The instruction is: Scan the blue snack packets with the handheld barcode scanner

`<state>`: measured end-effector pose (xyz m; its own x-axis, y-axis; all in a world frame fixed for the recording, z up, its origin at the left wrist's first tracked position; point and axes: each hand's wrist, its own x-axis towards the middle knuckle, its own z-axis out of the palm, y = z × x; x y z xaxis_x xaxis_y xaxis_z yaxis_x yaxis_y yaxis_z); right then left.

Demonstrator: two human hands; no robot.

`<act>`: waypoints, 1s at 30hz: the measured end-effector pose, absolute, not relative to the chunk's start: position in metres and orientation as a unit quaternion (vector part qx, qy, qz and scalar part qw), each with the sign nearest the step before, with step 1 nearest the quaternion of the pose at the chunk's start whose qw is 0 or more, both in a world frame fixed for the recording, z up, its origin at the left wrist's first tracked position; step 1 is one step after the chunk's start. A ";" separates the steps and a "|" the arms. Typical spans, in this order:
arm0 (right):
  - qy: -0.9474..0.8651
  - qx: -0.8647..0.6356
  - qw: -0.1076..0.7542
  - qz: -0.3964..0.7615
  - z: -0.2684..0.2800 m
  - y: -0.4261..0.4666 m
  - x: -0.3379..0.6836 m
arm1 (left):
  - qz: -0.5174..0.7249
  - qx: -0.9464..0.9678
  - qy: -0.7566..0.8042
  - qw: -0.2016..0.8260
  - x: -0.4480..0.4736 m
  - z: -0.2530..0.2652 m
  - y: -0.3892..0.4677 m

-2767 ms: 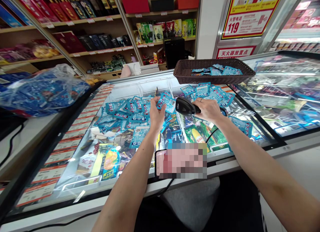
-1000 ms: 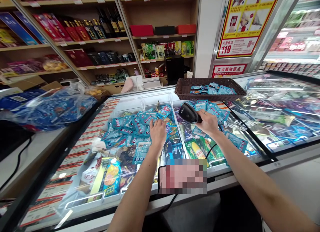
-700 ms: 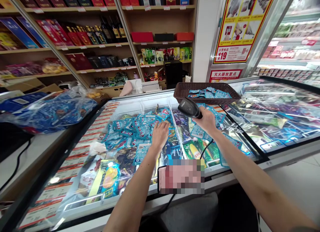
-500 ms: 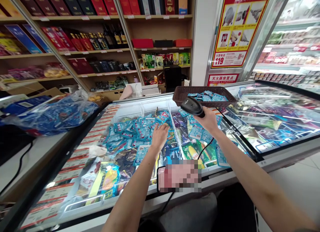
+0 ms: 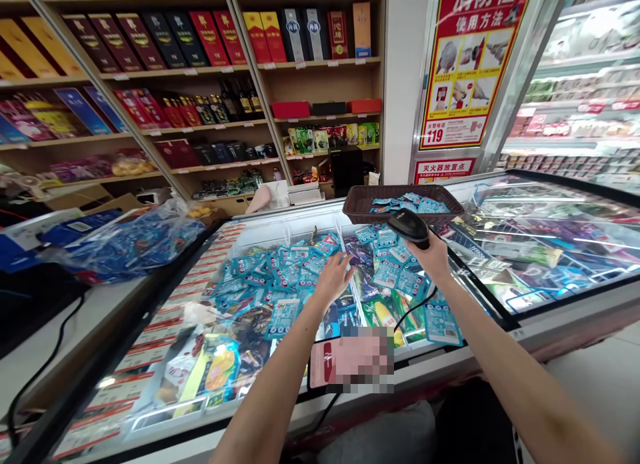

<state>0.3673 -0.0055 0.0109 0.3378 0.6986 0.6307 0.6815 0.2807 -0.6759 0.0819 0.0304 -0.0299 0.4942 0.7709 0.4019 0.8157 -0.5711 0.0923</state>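
Note:
My right hand is wrapped round a black handheld barcode scanner, its head tilted to the left above blue packets on the freezer's right part. A dark cable hangs down from the hand. Over the white divider of the chest freezer, my left hand is stretched out with its fingers apart and nothing visible in it. Left of it spreads a pile of small blue packets. A single blue packet lies near the front edge, below my right forearm.
Behind the scanner, a brown wicker basket holds several blue packets. A phone rests at the freezer's front edge. At left lies a clear plastic bag of blue packets. Shelves with boxes and bottles stand behind.
My left hand has moved right, from the blue pile to the divider. The scanner in my right hand has moved right and down, away from the basket. The view has tilted slightly up.

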 end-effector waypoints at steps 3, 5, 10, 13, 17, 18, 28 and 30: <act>-0.579 -0.582 0.567 0.062 0.013 -0.008 0.376 | -0.211 -0.872 -0.442 0.009 0.104 -0.024 0.045; -0.591 -0.561 0.571 0.098 0.015 -0.009 0.381 | -0.216 -0.870 -0.443 -0.014 0.121 -0.022 0.058; -0.606 -0.521 0.578 0.165 0.012 -0.004 0.390 | -0.212 -0.868 -0.447 -0.043 0.164 -0.020 0.099; -0.594 -0.524 0.584 0.178 0.008 0.006 0.395 | -0.194 -0.864 -0.462 -0.047 0.188 -0.018 0.122; -0.554 -0.569 0.585 0.161 0.003 0.020 0.399 | -0.145 -0.865 -0.475 -0.074 0.214 -0.018 0.141; -0.542 -0.584 0.584 0.156 0.002 0.023 0.400 | -0.133 -0.866 -0.476 -0.078 0.219 -0.018 0.143; -0.591 -0.580 0.560 0.034 0.001 0.022 0.393 | -0.132 -0.865 -0.482 -0.030 0.210 -0.020 0.105; -0.610 -0.578 0.542 0.001 -0.002 0.022 0.388 | -0.138 -0.857 -0.495 -0.022 0.201 -0.022 0.090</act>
<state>0.3875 0.0216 -0.0018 0.2548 0.7064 0.6603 0.7041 0.3325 -0.6274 0.2014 0.0900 -0.0222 0.4709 0.8557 0.2146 0.8435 -0.5080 0.1745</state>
